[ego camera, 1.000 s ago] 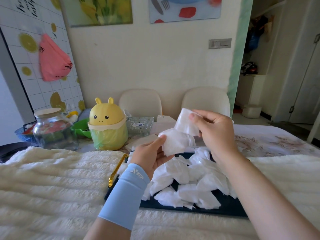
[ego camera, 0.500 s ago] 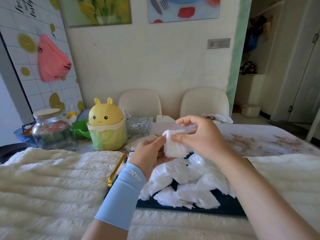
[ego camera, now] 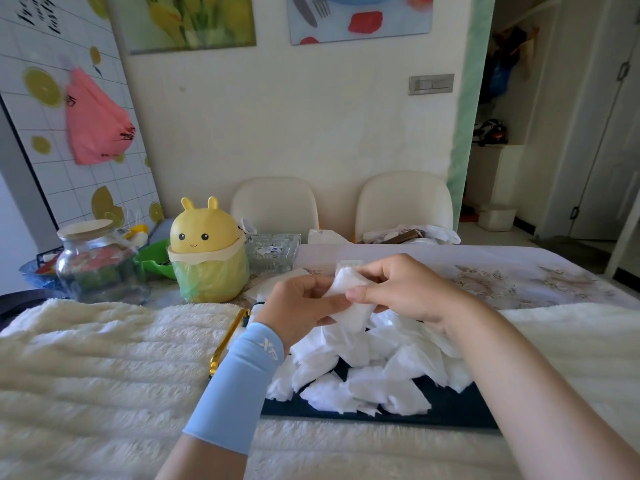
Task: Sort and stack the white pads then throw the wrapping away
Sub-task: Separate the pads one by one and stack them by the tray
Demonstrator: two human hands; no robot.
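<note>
Both hands [ego camera: 349, 299] pinch pad [ego camera: 349, 292] (pile [ego camera: 363, 372] on tray [ego camera: 450, 407])

The single head-worn view looks forward and slightly down, close above the left hand [ego camera: 301, 306] and right hand [ego camera: 408, 292]. Chairs [ego camera: 275, 202] and wall [ego camera: 311, 116] lie beyond them.

Held pad [ego camera: 350, 292]: edges covered by the left hand [ego camera: 301, 306] and right hand [ego camera: 405, 289]; its shape cannot be determined. Dark tray [ego camera: 450, 407]: mostly hidden under the pad pile [ego camera: 363, 375], left end behind the blue sleeve [ego camera: 235, 386]. Glass dish [ego camera: 273, 252], far desk edge: contents too small to identify.
</note>
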